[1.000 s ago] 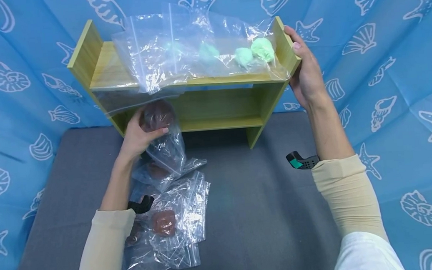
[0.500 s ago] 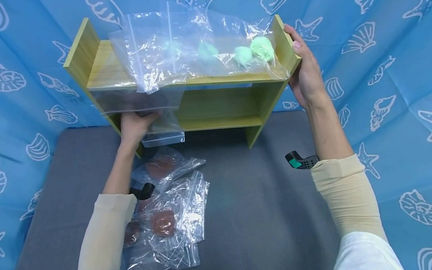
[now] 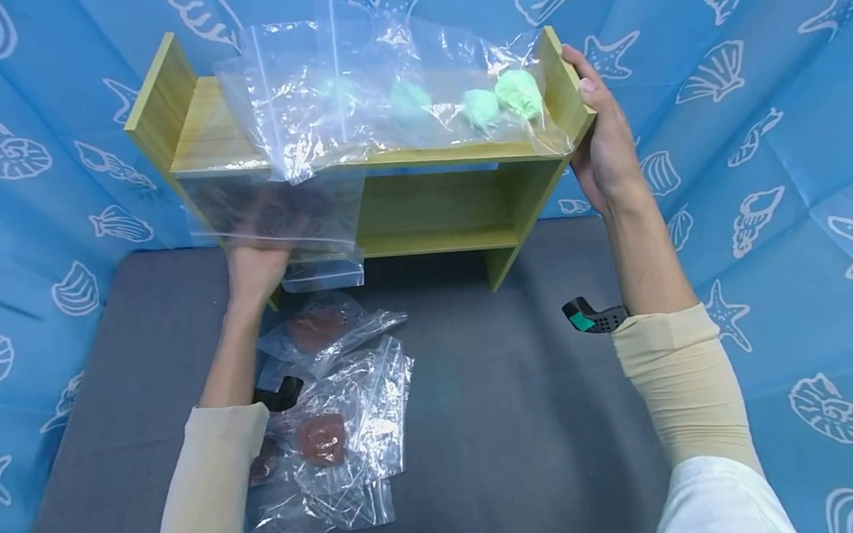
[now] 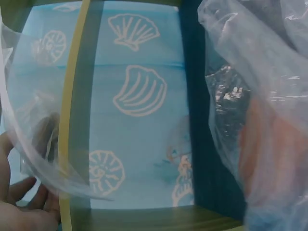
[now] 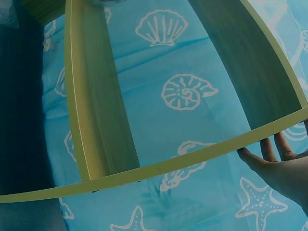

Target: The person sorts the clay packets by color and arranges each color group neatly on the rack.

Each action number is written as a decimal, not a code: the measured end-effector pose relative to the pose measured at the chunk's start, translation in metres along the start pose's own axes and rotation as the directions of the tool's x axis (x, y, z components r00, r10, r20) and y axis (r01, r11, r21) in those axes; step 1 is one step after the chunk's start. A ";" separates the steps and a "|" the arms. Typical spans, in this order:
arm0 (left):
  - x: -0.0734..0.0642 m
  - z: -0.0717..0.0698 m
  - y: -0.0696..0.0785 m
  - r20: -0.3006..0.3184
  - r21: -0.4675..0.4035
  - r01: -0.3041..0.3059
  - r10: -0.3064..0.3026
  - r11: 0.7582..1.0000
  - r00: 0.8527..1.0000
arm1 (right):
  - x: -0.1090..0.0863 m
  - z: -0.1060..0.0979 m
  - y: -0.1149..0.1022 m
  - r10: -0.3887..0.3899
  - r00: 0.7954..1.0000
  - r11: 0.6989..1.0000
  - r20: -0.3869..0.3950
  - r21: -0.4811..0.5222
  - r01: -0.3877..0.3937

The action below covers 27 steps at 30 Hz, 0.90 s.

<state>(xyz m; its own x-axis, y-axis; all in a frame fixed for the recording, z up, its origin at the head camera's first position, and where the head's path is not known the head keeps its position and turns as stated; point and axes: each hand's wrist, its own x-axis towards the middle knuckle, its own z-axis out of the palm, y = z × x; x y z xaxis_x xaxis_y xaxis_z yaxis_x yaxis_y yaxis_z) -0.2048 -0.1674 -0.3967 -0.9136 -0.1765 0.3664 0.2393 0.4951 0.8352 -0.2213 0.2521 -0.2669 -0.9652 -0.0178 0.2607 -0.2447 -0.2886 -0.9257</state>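
Observation:
A small two-tier wooden shelf (image 3: 433, 208) stands at the back. My left hand (image 3: 257, 266) reaches into its lower left part, its fingers behind a clear zip bag hanging from the top tier. Beside the fingers is a dark reddish-brown lump (image 3: 295, 214) in a bag, blurred by the plastic. In the left wrist view, the left hand (image 4: 29, 211) is near the shelf edge with loosely bent fingers. My right hand (image 3: 607, 151) holds the shelf's right side panel from outside; the right wrist view shows its fingertips (image 5: 248, 156) against the panel edge.
Clear zip bags with pale green lumps (image 3: 518, 93) lie along the top tier, partly overhanging its front. On the grey table (image 3: 512, 426), several zip bags with reddish-brown lumps (image 3: 322, 439) overlap in front of the shelf's left side. A blue seashell-print curtain (image 3: 767, 143) surrounds the table.
My left hand carried a bagged brown lump up into the lower tier, then drew back slightly. The lump is now behind the hanging bag. My right hand stays on the panel.

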 end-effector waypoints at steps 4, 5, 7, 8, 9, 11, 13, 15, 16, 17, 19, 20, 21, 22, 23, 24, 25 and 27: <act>-0.013 -0.005 -0.002 -0.045 0.041 -0.032 0.034 0.999 0.998 | 0.001 0.001 0.000 -0.001 1.000 1.000 -0.002 -0.002 0.001; -0.018 -0.007 -0.002 -0.054 0.050 -0.029 0.031 0.998 0.998 | 0.001 0.002 0.000 -0.001 1.000 1.000 -0.001 -0.004 0.001; -0.026 -0.010 -0.003 -0.071 0.046 -0.033 0.036 0.998 0.997 | 0.001 0.003 0.000 0.003 1.000 1.000 -0.004 -0.002 -0.003; -0.030 -0.012 -0.004 -0.080 0.040 -0.037 0.040 0.999 0.996 | 0.001 0.003 0.000 0.004 1.000 1.000 -0.005 -0.001 -0.004; -0.034 -0.015 -0.004 -0.089 0.038 -0.043 0.046 0.998 0.995 | 0.001 0.003 0.000 0.004 1.000 1.000 -0.006 -0.001 -0.004; -0.041 -0.019 -0.006 -0.096 -0.006 -0.053 0.052 0.999 0.994 | 0.001 0.003 0.000 0.007 1.000 1.000 -0.007 0.003 -0.007; -0.048 -0.024 -0.007 -0.110 -0.078 -0.058 0.049 0.995 0.993 | 0.001 0.003 0.000 0.007 1.000 1.000 -0.007 0.006 -0.007; -0.054 -0.029 -0.011 -0.118 -0.139 -0.057 0.041 0.989 0.992 | 0.001 0.002 0.000 0.006 1.000 1.000 -0.005 0.005 -0.006; -0.058 -0.032 -0.012 -0.120 -0.171 -0.051 0.030 0.984 0.992 | 0.001 0.002 0.000 0.007 1.000 1.000 -0.005 0.004 -0.007; -0.062 -0.034 -0.014 -0.119 -0.198 -0.040 0.017 0.979 0.993 | 0.000 0.002 0.000 0.008 1.000 1.000 -0.006 0.003 -0.008; -0.070 -0.040 -0.014 -0.107 -0.216 -0.011 -0.012 0.976 0.994 | 0.000 0.001 0.000 0.012 1.000 1.000 -0.009 0.002 -0.012; -0.074 -0.043 -0.014 -0.095 -0.218 0.005 -0.026 0.976 0.995 | 0.000 0.001 0.000 0.014 1.000 1.000 -0.010 0.002 -0.014; -0.079 -0.045 -0.013 -0.082 -0.219 0.021 -0.039 0.975 0.996 | -0.001 0.001 0.000 0.014 1.000 1.000 -0.011 0.002 -0.014; -0.083 -0.048 -0.011 -0.068 -0.211 0.038 -0.053 0.977 0.996 | -0.001 0.001 0.001 0.015 1.000 1.000 -0.012 0.004 -0.014; -0.087 -0.050 -0.010 -0.050 -0.205 0.055 -0.067 0.977 0.997 | -0.001 0.001 0.001 0.013 1.000 1.000 -0.012 0.006 -0.013; -0.091 -0.052 -0.009 -0.033 -0.192 0.071 -0.079 0.979 0.996 | -0.001 0.001 0.001 0.010 1.000 1.000 -0.011 0.006 -0.010; -0.094 -0.054 -0.009 -0.016 -0.184 0.086 -0.090 0.979 0.996 | -0.001 0.001 0.000 0.006 1.000 1.000 -0.011 0.007 -0.006; -0.099 -0.056 -0.013 0.013 -0.176 0.115 -0.115 0.978 0.993 | 0.000 0.001 0.000 0.001 1.000 1.000 -0.009 0.007 -0.001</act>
<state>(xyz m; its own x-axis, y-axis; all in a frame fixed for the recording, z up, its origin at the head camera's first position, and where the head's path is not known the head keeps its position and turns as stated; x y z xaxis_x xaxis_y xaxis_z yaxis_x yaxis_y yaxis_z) -0.0987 -0.2039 -0.4209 -0.9391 -0.2213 0.2631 0.1867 0.3143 0.9308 -0.2210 0.2508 -0.2672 -0.9663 -0.0090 0.2571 -0.2431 -0.2955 -0.9239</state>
